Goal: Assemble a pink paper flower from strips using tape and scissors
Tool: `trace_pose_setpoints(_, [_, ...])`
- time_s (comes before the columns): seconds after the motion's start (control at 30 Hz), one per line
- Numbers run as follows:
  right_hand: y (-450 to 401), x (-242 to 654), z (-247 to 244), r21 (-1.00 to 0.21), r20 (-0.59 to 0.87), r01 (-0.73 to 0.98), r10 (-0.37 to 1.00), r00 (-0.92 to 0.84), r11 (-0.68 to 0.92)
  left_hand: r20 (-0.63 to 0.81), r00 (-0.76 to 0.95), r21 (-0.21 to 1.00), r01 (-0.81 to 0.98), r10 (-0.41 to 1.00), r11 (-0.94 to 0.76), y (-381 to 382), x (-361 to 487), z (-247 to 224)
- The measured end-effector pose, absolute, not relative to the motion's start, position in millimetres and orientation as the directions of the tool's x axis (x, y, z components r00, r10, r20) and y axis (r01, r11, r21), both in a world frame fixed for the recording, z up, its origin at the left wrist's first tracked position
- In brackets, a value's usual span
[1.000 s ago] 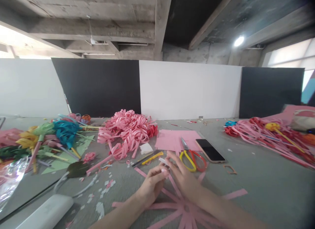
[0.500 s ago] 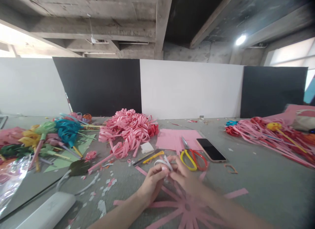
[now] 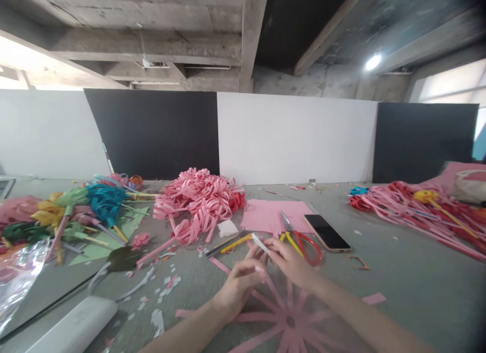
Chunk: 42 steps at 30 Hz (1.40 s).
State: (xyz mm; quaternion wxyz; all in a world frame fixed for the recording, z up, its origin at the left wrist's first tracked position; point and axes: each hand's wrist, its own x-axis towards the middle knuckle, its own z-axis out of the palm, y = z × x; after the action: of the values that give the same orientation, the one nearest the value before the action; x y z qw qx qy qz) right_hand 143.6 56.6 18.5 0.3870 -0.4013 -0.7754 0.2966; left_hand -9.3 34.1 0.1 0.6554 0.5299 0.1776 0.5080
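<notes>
A narrow white strip [image 3: 260,243] juts up and left from my right hand [image 3: 290,262], whose fingers pinch its lower end. Close beside it, my left hand [image 3: 239,287] has its thumb and fingers curled together; whether anything small sits between them is hidden. Both hands are over a pink paper cutout [image 3: 290,321] with long strips radiating from a centre hole. Just beyond my right hand lie scissors [image 3: 309,247] with one red and one yellow handle. A yellow cutter-like tool [image 3: 235,243] rests beyond my left hand.
Pink paper sheets [image 3: 261,216] and a phone [image 3: 327,232] lie ahead. A heap of curled pink paper [image 3: 201,204] and colourful paper flowers [image 3: 104,201] spread to the left. A white power bank [image 3: 78,325] sits front left; pink strips [image 3: 410,211] lie right.
The white strip, looped between both hands before, now stands straight in my right hand. My hands have drawn slightly apart, and my right hand covers more of the yellow scissor handle.
</notes>
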Motion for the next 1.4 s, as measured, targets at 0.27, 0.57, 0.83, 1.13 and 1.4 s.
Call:
trace_pose_setpoints(0.27, [59.6,146.3,23.0,-0.797,0.289,0.445,0.905,-0.313,0.409,0.236,0.508,0.956,-0.274,0.828,-0.105,34.6,-13.6,-5.5])
trace_pose_setpoints(0.57, [58.0,148.0,33.3,-0.794,0.139,0.541,0.949,-0.282,0.277,0.236,0.608,0.972,-0.152,0.758,-0.180,29.6,-14.8,-2.3])
trace_pose_setpoints(0.83, [71.1,168.7,43.2,-0.693,0.091,0.640,0.921,-0.378,0.332,0.270,0.587,0.954,-0.056,0.763,-0.294,26.8,-8.8,-1.4])
trace_pose_setpoints(1.13, [155.2,122.7,81.3,-0.531,0.334,0.683,0.865,-0.375,0.501,0.307,0.424,0.936,0.026,0.852,-0.351,39.3,-4.2,-18.6])
trace_pose_setpoints(1.4, [157.7,77.0,41.4,-0.533,0.434,0.642,0.830,-0.351,0.550,0.193,0.378,0.979,-0.014,0.905,-0.203,41.5,-4.4,-24.1])
